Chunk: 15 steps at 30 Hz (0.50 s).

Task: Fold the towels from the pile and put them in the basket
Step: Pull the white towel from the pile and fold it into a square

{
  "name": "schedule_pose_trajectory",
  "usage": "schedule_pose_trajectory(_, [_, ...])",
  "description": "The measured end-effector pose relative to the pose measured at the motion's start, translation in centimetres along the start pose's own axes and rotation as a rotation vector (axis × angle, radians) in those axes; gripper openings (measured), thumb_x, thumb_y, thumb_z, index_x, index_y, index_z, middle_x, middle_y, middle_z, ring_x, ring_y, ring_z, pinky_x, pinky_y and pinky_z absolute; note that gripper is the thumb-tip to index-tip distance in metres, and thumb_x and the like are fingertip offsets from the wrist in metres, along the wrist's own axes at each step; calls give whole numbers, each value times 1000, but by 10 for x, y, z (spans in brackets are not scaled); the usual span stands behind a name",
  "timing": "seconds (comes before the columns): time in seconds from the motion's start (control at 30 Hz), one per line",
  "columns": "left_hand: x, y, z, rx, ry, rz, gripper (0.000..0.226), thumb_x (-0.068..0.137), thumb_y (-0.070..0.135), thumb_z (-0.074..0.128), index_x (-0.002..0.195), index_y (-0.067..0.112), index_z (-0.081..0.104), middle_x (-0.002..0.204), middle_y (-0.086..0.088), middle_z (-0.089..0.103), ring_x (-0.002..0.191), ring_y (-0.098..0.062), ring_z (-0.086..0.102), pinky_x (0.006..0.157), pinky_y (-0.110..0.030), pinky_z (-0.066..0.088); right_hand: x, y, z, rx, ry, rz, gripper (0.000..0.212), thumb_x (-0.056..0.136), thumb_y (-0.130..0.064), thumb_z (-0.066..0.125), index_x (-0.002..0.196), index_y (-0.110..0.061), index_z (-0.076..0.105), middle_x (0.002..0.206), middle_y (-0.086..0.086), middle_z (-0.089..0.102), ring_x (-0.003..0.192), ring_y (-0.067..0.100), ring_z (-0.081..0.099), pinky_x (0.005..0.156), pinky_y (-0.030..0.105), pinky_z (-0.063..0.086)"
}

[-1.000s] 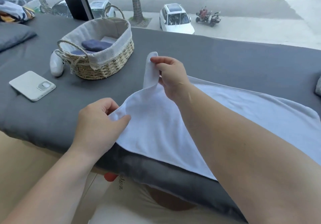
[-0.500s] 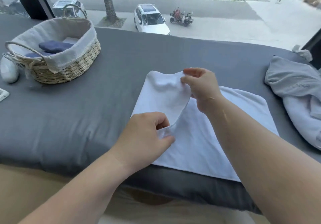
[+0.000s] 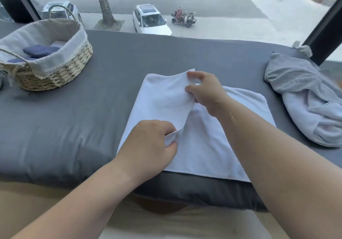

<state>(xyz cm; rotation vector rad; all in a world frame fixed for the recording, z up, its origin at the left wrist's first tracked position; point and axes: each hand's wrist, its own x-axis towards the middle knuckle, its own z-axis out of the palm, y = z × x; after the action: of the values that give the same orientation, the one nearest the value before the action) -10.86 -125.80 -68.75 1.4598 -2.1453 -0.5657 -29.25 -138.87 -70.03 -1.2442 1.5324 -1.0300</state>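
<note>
Nothing here can be read with certainty. On the crumpled grey towel (image 3: 303,90) at about 3 o'clock, a faint tone-on-tone mark runs across the upper fold. It looks like a short row of letters, but they are too pale and blurred to spell out. Any plate on the white car (image 3: 149,21) at 12 o'clock, beyond the glass, is too small to make out.
</note>
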Motion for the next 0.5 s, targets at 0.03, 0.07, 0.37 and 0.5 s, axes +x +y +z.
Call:
schedule_pose_trajectory(0.03, [2, 5, 0, 0, 10, 19, 31, 82, 18, 65, 57, 22, 47, 54, 6, 46, 61, -16, 46, 53, -18, 31, 1, -4, -5, 24, -3, -15, 56, 88, -1, 57, 141, -20, 56, 136, -2, 57, 96, 24, 71, 73, 34, 63])
schedule_pose_trajectory(0.07, [4, 10, 2, -3, 14, 36, 30, 82, 18, 66, 58, 20, 48, 53, 5, 45, 61, -17, 45, 52, -19, 30, 3, -6, -12, 31, -3, -22, 57, 88, 0, 56, 142, -19, 56, 137, -1, 56, 98, 25, 71, 71, 33, 63])
schedule_pose_trajectory(0.37, [18, 44, 52, -34, -119, 124, 28, 86, 25, 62, 65, 13, 48, 61, 3, 48, 65, -17, 48, 59, -30, 37, 0, 18, -59, -123, 95, 78, 58, 87, 2, 51, 140, -22, 57, 122, 2, 64, 78, 21, 63, 68, 35, 61])
schedule_pose_trajectory(0.5, [19, 47, 58, -45, -224, 79, 40, 89, 58, 59, 108, 25, 71, 95, 10, 67, 96, -9, 59, 82, -22, 44, -7, 31, -64, -679, 155, 61, 39, 89, -13, 58, 127, -17, 64, 121, 5, 62, 104, 28, 61, 85, 35, 53])
